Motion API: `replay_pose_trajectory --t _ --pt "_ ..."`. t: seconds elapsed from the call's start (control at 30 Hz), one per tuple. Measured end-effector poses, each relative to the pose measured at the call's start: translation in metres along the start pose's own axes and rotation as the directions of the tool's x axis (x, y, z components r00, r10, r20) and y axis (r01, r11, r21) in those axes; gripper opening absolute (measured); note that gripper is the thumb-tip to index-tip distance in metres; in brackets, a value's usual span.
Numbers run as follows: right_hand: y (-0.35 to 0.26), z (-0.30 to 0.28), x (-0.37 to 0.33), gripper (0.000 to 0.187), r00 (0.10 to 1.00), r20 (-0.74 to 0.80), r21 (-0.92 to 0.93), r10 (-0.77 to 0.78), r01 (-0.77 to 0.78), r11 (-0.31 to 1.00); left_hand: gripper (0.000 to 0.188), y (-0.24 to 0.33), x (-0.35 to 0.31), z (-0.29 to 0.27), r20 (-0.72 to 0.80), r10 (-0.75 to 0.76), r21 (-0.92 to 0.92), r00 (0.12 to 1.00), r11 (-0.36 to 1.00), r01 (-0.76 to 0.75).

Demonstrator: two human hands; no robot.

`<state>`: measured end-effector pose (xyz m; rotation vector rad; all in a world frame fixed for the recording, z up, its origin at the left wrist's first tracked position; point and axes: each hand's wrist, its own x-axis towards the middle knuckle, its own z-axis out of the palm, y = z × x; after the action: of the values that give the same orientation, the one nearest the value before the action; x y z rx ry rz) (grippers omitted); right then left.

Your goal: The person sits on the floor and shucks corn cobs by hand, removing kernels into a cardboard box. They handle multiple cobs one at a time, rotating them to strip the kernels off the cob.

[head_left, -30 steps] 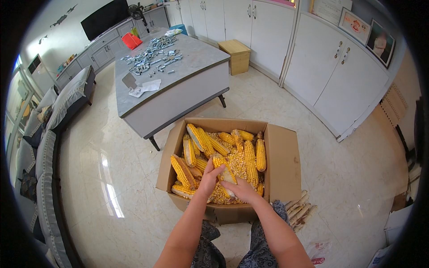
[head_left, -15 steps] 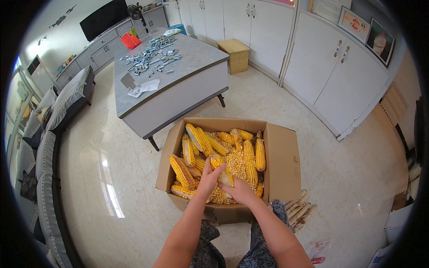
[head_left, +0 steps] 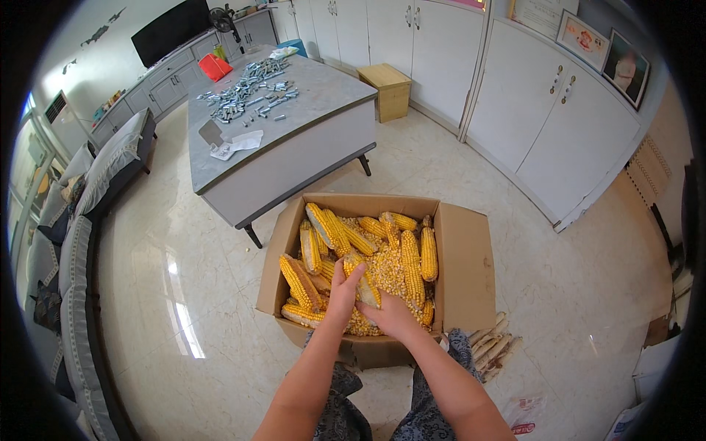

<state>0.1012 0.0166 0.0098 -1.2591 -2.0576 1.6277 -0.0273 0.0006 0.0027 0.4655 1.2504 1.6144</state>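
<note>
Both my hands close around one corn cob (head_left: pixel 360 278), which tilts over the middle of an open cardboard box (head_left: pixel 465 268). My left hand (head_left: pixel 344 291) grips its left side, with the thumb along the top. From the lower right my right hand (head_left: pixel 390 316) holds the lower end; some of its fingers are hidden under the cob. Part of the held cob is pale where kernels are gone. Several whole yellow cobs (head_left: pixel 297 282) lie around the inside of the box, and loose kernels (head_left: pixel 387 268) are heaped between them.
Bare cobs (head_left: pixel 494 345) lie on the floor right of the box, near a clear plastic bag (head_left: pixel 523 413). Beyond the box stands a grey table (head_left: pixel 309 95) with scattered metal pieces (head_left: pixel 254 88). A sofa (head_left: pixel 73 294) runs along the left; white cabinets (head_left: pixel 544 125) line the right.
My hands and the held cob have shifted very slightly, the cob turning a little in my grip. Everything else in the box and room stays put.
</note>
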Motion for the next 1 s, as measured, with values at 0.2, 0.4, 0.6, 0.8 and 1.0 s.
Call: replay_pose_trajectory --t 0.2,0.4,0.6,0.8,1.0 --pt "0.003 0.000 -0.001 0.047 0.999 -0.002 0.078 -0.047 0.047 0.996 0.048 -0.006 -0.002 -0.002 0.064 0.085 0.022 0.994 0.996 -0.086" --pt "-0.003 -0.002 -0.001 0.047 0.999 0.024 0.030 0.039 -0.040 0.999 0.049 0.000 -0.008 0.003 0.019 0.127 0.072 0.992 0.989 -0.128" --pt "-0.001 0.002 -0.002 0.051 0.999 -0.040 0.021 -0.033 0.034 0.999 0.045 -0.001 -0.005 0.004 -0.011 0.087 0.041 0.996 0.995 -0.087" --pt "0.001 -0.004 0.001 0.051 0.997 0.068 0.188 0.045 -0.057 0.981 0.042 0.001 -0.010 0.006 0.054 0.070 -0.012 0.996 0.998 -0.069" --pt "-0.005 -0.011 0.006 0.057 0.950 0.241 0.543 0.200 -0.302 0.784 0.041 -0.015 0.001 -0.009 0.184 -0.223 -0.340 0.957 0.900 0.275"
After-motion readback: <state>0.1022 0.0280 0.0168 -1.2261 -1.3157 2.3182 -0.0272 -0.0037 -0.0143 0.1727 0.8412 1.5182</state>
